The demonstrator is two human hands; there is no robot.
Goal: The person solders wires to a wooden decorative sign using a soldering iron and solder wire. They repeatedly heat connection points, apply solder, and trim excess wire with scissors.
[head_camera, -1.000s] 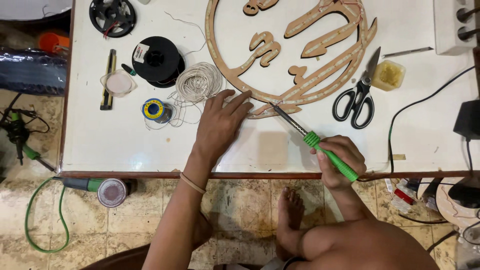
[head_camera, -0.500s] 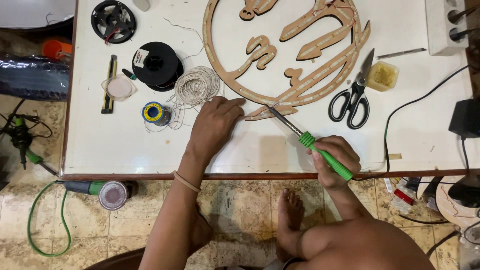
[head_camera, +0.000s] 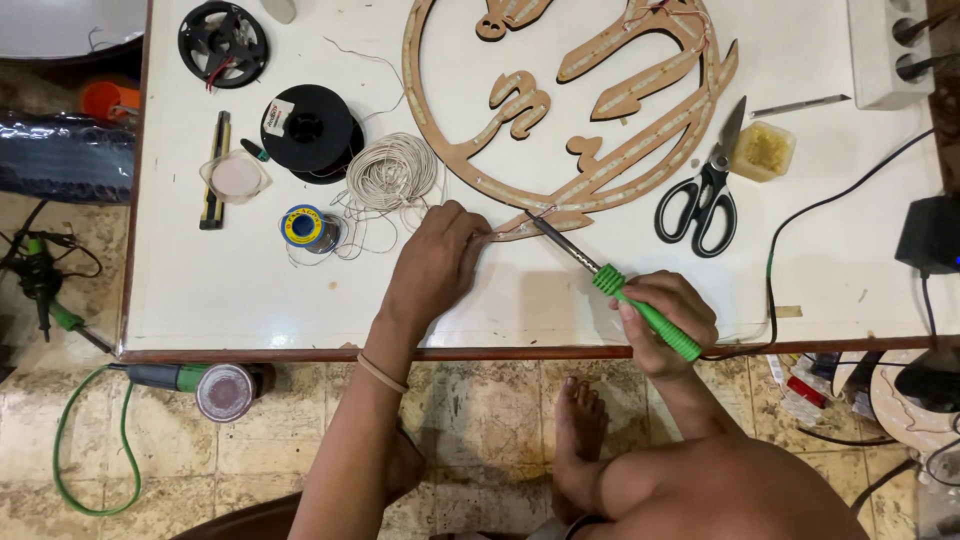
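Note:
A round wooden cut-out sign (head_camera: 600, 110) lined with light strips lies on the white table (head_camera: 250, 290). My right hand (head_camera: 665, 320) grips a green-handled soldering iron (head_camera: 610, 282); its metal tip touches the sign's lower rim. My left hand (head_camera: 438, 262) rests on the table just left of that spot, fingers pinched on a thin wire at the rim's edge. A coil of white wire (head_camera: 392, 172) lies just above my left hand.
Black-handled scissors (head_camera: 705, 195), a small yellow tub (head_camera: 762, 150), a solder spool (head_camera: 305, 228), two black reels (head_camera: 312, 130), a utility knife (head_camera: 213, 170) and a power strip (head_camera: 885, 50) sit on the table. An angle grinder (head_camera: 215, 388) lies on the tiled floor.
My left hand has curled its fingers and pinched in toward the sign's rim. The soldering iron's tip has stayed at the same spot on the rim.

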